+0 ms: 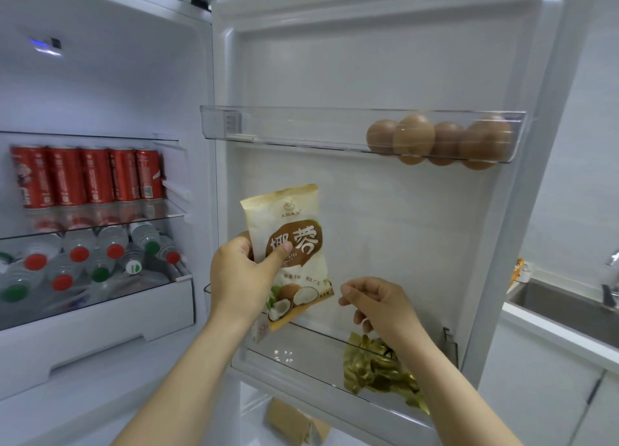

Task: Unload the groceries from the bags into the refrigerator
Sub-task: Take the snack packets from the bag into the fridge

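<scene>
Cream-brown coconut packet (301, 218) upright at the open fridge door, bottom end dipping into lower door shelf (301, 362). Left hand (244, 275) grips it, thumb on front. Right hand (378, 305) just beside, fingers loosely curled, holding nothing, above gold bag (375, 368) in same shelf. Eggs (415, 137) in upper door shelf (284, 127).

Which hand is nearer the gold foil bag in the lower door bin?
Right. The right hand hovers just above the gold foil bag; the left hand is up and to its left, holding the coconut packet.
</scene>
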Demonstrator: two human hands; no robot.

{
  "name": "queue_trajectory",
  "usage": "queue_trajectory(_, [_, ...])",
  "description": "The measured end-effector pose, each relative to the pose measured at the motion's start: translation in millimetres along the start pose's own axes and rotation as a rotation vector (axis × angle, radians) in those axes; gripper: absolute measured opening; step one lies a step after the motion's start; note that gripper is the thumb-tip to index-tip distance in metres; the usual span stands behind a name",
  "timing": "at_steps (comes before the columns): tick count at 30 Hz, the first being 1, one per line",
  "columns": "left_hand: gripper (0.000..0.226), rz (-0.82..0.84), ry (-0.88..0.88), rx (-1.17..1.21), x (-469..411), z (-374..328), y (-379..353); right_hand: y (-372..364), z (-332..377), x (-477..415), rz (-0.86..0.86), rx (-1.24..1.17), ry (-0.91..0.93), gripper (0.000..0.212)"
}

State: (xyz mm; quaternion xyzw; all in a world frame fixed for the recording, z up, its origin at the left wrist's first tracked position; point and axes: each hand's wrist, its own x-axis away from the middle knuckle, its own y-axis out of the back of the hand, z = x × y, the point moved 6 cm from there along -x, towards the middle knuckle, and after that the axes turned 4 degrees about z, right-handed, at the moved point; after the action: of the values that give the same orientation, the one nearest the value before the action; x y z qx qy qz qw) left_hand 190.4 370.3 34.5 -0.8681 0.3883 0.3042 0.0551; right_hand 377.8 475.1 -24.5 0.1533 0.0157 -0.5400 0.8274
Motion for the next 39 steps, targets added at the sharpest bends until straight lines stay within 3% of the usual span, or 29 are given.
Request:
queue_trajectory(9, [0.007,-0.068,0.007,-0.085,-6.6,31.1,-23.4,2.9,-14.0,2.5,-0.020,0.013,-0.029,0.008])
queue_trajectory(14, [0.015,-0.096,0.025,-0.142,-6.7,50.8,-29.2,2.7,-15.9,2.3,-0.021,0.028,-0.017,0.008])
queue_trajectory(26, [0.011,-0.329,-0.012,-0.029,-5.6,55.0,-20.7,-2.4,-15.0,4.9,-0.008,0.053,-0.012,0.008])
queue_trajectory(33, [0.023,-0.220,0.027,-0.229,-1.8,71.1,-26.5,-3.4,-13.6,7.4,-0.006,0.056,-0.023,0.009])
queue_trajectory(39, [0.014,-0.229,0.012,-0.206,7.8,71.4,-24.4,-2.5,-14.7,6.5,-0.011,0.052,-0.028,0.008])
